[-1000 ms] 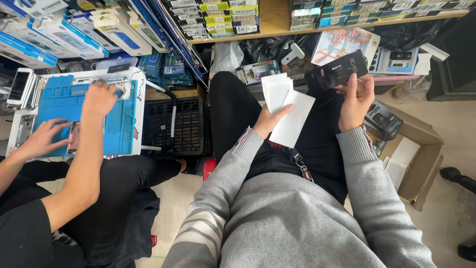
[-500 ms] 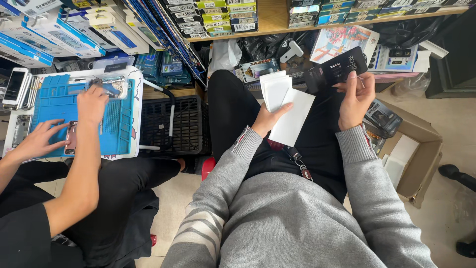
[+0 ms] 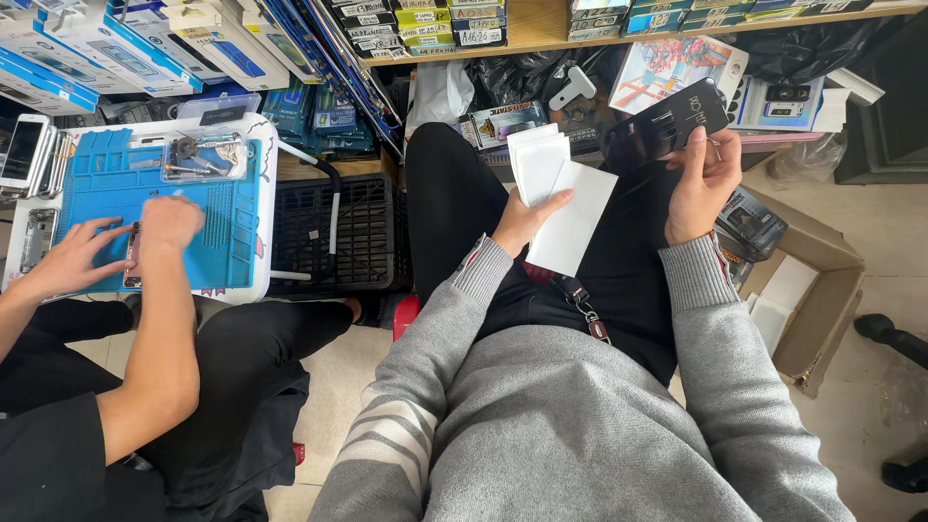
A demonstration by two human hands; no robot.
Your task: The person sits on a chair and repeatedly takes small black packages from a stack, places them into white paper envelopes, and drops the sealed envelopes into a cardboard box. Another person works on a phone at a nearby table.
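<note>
White paper sleeves, a small fanned stack of flat rectangular envelopes [image 3: 556,193], are gripped in the left hand [image 3: 522,220], which is closed around their lower edge above the lap. A black flat rectangular package with pale print [image 3: 667,121] is pinched by the right hand [image 3: 701,184], thumb on the front and fingers curled behind, and it is held tilted in the air before the wooden shelf [image 3: 541,24].

Several risks can be judged from this. The sleeves are held only at one corner, so the outer ones could slide out of the fan and fall to the tiled floor [image 3: 338,387] if the grip is loosened. The black package is held near one end only; it could be bent or dropped toward the open brown cardboard box [image 3: 822,290] beside the knee. A co-worker's hands [image 3: 169,224] are busy at the blue work mat [image 3: 97,184] on the white surface [image 3: 261,208] well apart to the left, so a collision seems unlikely.
</note>
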